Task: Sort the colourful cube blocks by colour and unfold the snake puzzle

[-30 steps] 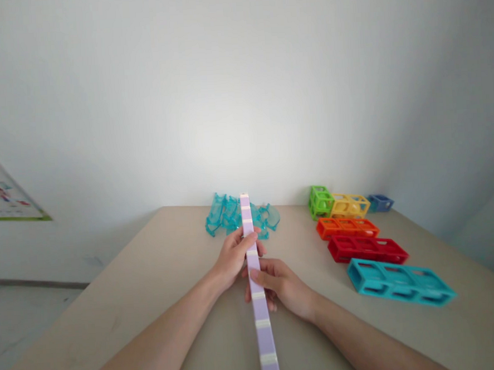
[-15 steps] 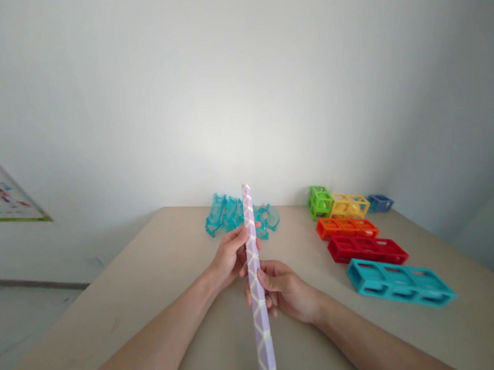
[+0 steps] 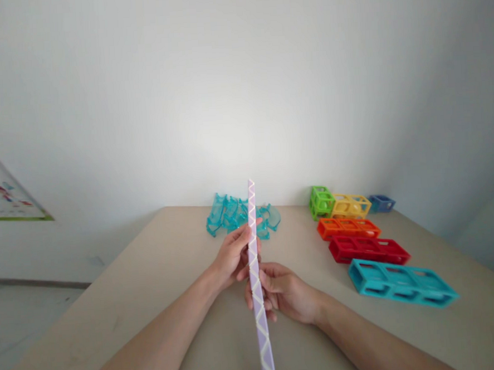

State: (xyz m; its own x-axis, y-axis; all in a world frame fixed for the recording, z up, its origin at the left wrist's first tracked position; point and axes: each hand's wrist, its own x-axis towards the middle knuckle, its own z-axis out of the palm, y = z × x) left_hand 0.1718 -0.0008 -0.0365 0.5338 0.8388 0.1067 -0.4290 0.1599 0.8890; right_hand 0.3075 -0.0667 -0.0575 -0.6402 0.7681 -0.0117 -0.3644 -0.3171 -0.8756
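A long, straight snake twist puzzle (image 3: 262, 329), lilac with pale zigzag lines, points away from me down the middle of the view. Its near end runs out of the bottom of the picture. My left hand (image 3: 233, 254) grips it farther out, thumb on the left side and fingers wrapped behind. Closer to me, my right hand (image 3: 287, 291) pinches it from the right, with the thumb against its side and the fingers curled underneath. The puzzle partly hides the fingertips of both hands.
Clear teal plastic pieces (image 3: 218, 212) lie piled by the wall. To the right on the table (image 3: 143, 269) are open-frame blocks: green (image 3: 321, 203), yellow (image 3: 351, 205), dark blue (image 3: 381, 203), orange (image 3: 348, 228), red (image 3: 368, 250) and turquoise (image 3: 402, 282). A poster (image 3: 7, 191) hangs at left.
The far end of the snake puzzle has swung slightly right and its near part slightly left. It shows a narrower face. Both hands keep their hold with almost no shift.
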